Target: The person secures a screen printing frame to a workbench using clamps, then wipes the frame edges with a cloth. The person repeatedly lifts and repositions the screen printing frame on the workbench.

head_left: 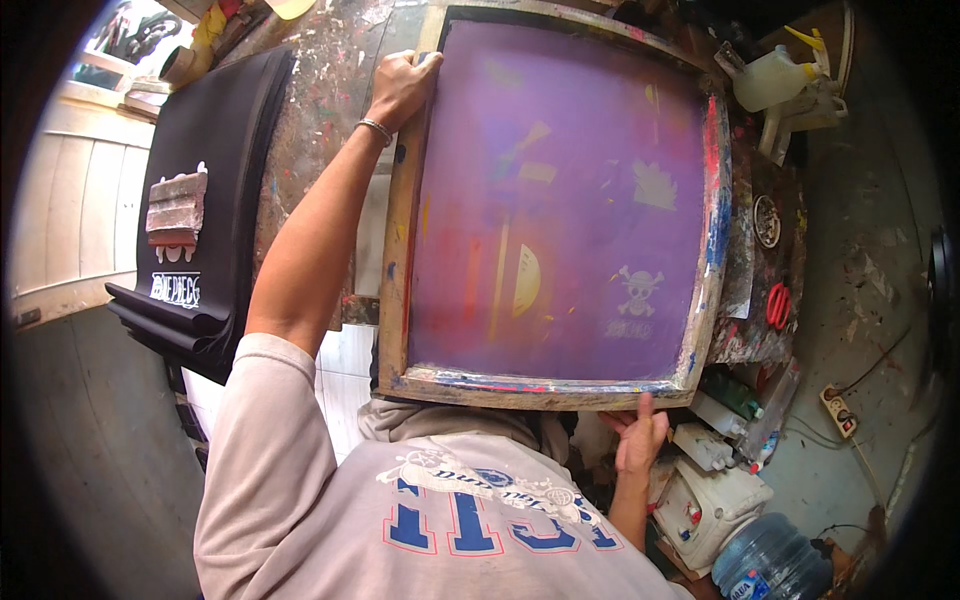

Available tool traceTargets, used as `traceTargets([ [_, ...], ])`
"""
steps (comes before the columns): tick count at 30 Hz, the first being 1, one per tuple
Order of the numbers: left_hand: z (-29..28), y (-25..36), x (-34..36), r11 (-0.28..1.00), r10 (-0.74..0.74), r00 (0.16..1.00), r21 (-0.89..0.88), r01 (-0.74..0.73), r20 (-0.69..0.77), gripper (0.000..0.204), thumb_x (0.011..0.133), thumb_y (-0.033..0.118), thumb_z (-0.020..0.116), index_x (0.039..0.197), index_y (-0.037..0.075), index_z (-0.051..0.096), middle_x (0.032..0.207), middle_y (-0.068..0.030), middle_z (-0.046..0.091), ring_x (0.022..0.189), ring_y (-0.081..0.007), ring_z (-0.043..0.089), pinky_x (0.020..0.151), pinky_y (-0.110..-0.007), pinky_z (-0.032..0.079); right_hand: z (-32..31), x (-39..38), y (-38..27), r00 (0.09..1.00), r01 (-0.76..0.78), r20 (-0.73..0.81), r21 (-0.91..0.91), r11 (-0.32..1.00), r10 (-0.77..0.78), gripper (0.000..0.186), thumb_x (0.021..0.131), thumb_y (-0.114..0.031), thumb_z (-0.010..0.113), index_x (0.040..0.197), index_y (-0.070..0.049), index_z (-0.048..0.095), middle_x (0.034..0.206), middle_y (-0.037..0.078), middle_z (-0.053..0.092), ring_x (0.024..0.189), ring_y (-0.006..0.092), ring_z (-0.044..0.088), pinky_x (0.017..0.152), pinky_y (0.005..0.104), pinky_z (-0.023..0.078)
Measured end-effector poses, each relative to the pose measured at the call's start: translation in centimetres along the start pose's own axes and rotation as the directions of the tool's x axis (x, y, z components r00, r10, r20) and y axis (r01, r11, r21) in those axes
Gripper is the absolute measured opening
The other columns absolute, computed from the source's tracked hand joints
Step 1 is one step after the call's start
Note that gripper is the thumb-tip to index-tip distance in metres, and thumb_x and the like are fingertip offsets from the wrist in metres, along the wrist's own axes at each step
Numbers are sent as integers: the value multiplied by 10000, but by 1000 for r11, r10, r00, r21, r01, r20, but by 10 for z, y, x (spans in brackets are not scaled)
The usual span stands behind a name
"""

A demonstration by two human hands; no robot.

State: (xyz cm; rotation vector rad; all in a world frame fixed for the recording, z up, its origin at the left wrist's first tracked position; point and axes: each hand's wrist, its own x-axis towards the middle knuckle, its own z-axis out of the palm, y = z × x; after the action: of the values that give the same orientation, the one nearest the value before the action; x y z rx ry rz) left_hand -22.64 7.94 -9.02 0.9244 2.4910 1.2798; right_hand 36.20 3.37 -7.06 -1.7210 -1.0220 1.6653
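In the head view, there was the wooden frame [398,250], its purple mesh [580,230] facing up, right in front of the person's shirt [470,460]! The left hand [402,88] was up at the far left side, fingers clenched around the wood. Down at the near edge, close to the right corner, the right hand [638,432] had its thumb against the frame, the fingers bent below; whether they gripped it, I couldn't tell. Left of the frame, black fabric [215,130] lay on the paint-spattered desk [322,130]; red-handled scissors [778,306] sat to its right.
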Motion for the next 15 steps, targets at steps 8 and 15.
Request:
traceTargets([
  [8,-1,-7,-1,999,-11,1000,-30,11,2,494,894,456,670,857,-36,698,753,-181,702,715,-254,683,699,-385,526,-74,54,-82,813,251,-245,-672,697,-529,433,1037,-387,553,1024,40,622,736,74,625,663,124,587,609,260,469],
  [15,8,-13,7,998,44,999,-54,-43,5,450,932,427,666,825,-10,673,714,-32,634,663,-107,567,612,-295,468,-15,137,-120,721,576,170,-685,446,-672,460,1010,-288,637,1348,11,545,1135,110,628,921,149,588,772,297,493],
])
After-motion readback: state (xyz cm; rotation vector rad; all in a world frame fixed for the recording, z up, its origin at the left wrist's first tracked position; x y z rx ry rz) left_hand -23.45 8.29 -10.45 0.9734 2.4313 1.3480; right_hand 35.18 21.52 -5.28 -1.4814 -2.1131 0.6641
